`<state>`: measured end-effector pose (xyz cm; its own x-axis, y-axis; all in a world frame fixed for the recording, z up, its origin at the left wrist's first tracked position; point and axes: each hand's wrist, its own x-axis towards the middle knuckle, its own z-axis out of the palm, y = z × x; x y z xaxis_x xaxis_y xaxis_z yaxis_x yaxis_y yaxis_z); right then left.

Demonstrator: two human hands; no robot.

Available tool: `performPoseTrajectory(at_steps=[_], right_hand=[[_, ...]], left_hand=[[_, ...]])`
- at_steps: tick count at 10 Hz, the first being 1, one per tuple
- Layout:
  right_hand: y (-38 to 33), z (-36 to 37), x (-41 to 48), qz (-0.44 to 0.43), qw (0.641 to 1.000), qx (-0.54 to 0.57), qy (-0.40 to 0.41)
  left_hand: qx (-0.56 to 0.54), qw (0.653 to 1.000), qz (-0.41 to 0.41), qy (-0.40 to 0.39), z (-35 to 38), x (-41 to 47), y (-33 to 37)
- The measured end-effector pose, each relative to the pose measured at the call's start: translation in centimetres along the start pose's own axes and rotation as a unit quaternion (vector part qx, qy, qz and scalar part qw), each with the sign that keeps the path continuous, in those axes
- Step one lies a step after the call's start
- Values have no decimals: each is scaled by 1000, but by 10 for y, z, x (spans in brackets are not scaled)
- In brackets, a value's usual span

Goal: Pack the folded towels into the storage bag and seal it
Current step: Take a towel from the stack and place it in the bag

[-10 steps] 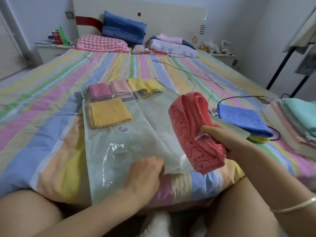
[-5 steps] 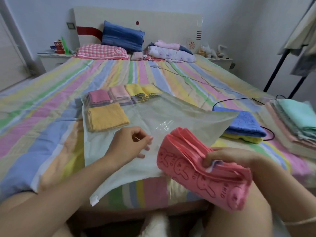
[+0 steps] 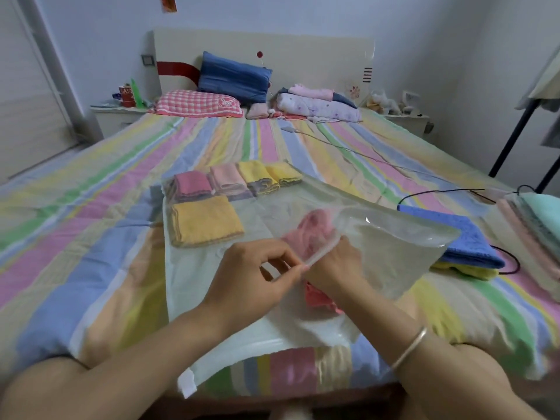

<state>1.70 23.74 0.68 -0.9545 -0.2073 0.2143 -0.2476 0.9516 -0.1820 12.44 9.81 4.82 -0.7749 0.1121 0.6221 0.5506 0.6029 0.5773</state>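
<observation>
From your head camera, the clear storage bag (image 3: pixel 194 277) lies flat on the striped bed (image 3: pixel 91 237) in front of you, with its open mouth toward you and its white-edged near corner hanging over the bed's edge. Your left hand (image 3: pixel 257 277) pinches the upper lip of the mouth between thumb and fingertips and holds that top sheet up off the lower one. Your right hand (image 3: pixel 336 265), with a thin bangle (image 3: pixel 409 347) on its wrist, reaches into the gap holding the pink towel (image 3: pixel 312 231). Its fingers are past the lip and hazy behind the film, so only the back of the hand is sharp. Most of the pink towel shows through the raised plastic, and a fold of it sticks out under your wrist, at the mouth. Deeper inside the bag a yellow towel (image 3: pixel 206 219) lies flat, and beyond it, at the closed far end, is a row of four folded towels (image 3: pixel 227 178): rose, pale pink and two yellow, side by side. Outside the bag, to your right, a blue towel (image 3: pixel 454 234) rests on another yellow one (image 3: pixel 463 269), partly under the lifted sheet, and a further stack topped by a mint towel (image 3: pixel 542 213) sits at the right edge. A blue pillow (image 3: pixel 233 75) and a checked pillow (image 3: pixel 197 103) lie by the headboard.
</observation>
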Motion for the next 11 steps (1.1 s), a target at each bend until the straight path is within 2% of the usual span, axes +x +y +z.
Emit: performPoseTrajectory(at_steps=[1,2,3,4,5,6,7,8,9,10,11], right_hand=[[-18,5,20,-74,997,14,26],[-34,6,45,-55,998,-22,31],[-32,20,72,-13,993,120,4],[-37,31,111,-11,996,78,-33],[-46,42,145,-5,998,65,-22],[-57,57,167,-24,994,106,21],[-69,70,190,-20,994,107,3],[-78,81,210,-45,999,22,-20],[-84,89,217,-68,997,-6,-25],[-83,96,221,-27,998,12,-62],[-80,103,223,-43,997,-57,-37]], left_hand=[[-67,995,-63,-23,-3,2,0],[-224,956,-174,-71,-13,13,-4],[-383,865,-286,-153,-28,26,-19],[-399,851,-333,-74,-37,38,-48],[-295,885,-354,57,-42,46,-93],[-194,904,-353,145,-50,48,-145],[-98,916,-340,187,-60,44,-191],[0,939,-301,167,-67,40,-225],[85,961,-244,93,-66,34,-252],[118,968,-220,23,-61,24,-272],[108,971,-213,27,-55,17,-279]])
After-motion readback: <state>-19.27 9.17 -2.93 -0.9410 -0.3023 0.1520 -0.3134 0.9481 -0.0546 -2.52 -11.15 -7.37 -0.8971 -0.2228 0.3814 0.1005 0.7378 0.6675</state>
